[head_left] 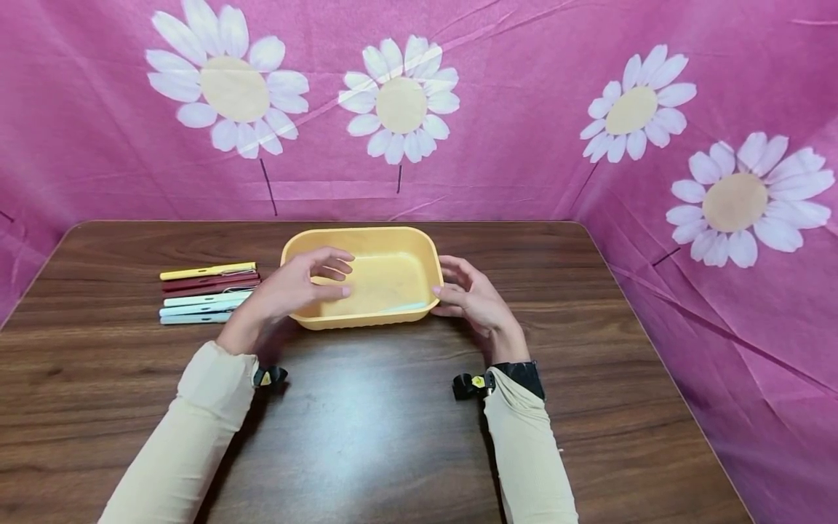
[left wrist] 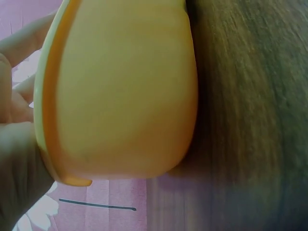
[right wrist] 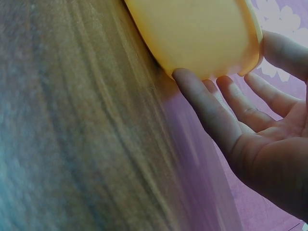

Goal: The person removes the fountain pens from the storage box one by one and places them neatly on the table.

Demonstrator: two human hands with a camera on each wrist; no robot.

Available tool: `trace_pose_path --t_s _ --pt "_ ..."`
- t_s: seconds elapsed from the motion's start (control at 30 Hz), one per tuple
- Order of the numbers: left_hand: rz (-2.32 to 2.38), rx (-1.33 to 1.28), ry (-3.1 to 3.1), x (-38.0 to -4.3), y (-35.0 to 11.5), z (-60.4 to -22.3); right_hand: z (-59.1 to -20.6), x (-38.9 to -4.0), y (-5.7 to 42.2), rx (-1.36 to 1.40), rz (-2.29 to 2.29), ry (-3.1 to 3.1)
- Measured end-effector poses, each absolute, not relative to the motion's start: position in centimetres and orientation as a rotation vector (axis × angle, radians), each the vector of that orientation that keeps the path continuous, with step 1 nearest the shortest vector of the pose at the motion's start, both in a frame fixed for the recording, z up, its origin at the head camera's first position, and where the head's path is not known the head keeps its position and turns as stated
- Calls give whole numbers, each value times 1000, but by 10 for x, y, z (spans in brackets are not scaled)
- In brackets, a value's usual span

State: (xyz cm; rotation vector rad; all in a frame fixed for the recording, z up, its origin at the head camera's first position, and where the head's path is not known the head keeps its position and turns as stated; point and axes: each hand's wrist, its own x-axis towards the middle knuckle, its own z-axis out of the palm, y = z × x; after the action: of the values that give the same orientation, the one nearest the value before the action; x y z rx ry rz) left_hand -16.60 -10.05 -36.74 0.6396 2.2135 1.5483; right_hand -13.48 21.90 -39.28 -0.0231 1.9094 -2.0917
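A yellow plastic tray (head_left: 366, 320) stands near the back of the table. My right hand (head_left: 476, 298) grips its right end, thumb at the rim and the other fingers against the outer wall (right wrist: 202, 43). My left hand (head_left: 288, 284) reaches over the tray's left rim with loosely bent fingers and nothing between them. From the left wrist the tray's outer end wall (left wrist: 125, 91) fills the view, with that hand beyond the rim. Inside the tray, a slim pale blue item (head_left: 404, 308) lies along the near wall, partly hidden by it.
Left of the tray lies a row of capped pens: a yellow pen (head_left: 206, 271), dark red pens (head_left: 209, 282), a mint green pen (head_left: 206, 299) and light blue pens (head_left: 196, 319). A pink cloth (head_left: 497, 167) with daisies hangs behind the wooden table (head_left: 366, 437).
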Motion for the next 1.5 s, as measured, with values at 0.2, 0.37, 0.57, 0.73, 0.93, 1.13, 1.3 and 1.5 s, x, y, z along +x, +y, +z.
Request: trace_pose_path --t_s 0.2,0.37,0.57,0.73,0.93,1.13,1.3,1.5 --pt "1387 648 2172 -172 -95 -370 -393 -134 218 -16 -2101 1905" --pt "1319 642 2135 -174 -89 -371 -395 -136 218 -25 -2110 1889" --pt "1255 711 2071 -176 -83 -375 -395 -136 219 -26 -2108 1893" --pt "1210 717 2045 -177 -81 -376 -395 -135 219 -24 -2106 1888" --pt "1154 747 2041 -179 -81 -376 -395 -136 218 -24 -2111 1887" --pt "1125 835 2054 -181 -81 -378 -395 -136 218 -21 -2113 1887" --pt "1156 854 2052 -182 -82 -379 -394 -136 218 -16 -2111 1891" --pt "1178 836 2024 -182 -83 -379 -394 -136 218 -12 -2113 1889"
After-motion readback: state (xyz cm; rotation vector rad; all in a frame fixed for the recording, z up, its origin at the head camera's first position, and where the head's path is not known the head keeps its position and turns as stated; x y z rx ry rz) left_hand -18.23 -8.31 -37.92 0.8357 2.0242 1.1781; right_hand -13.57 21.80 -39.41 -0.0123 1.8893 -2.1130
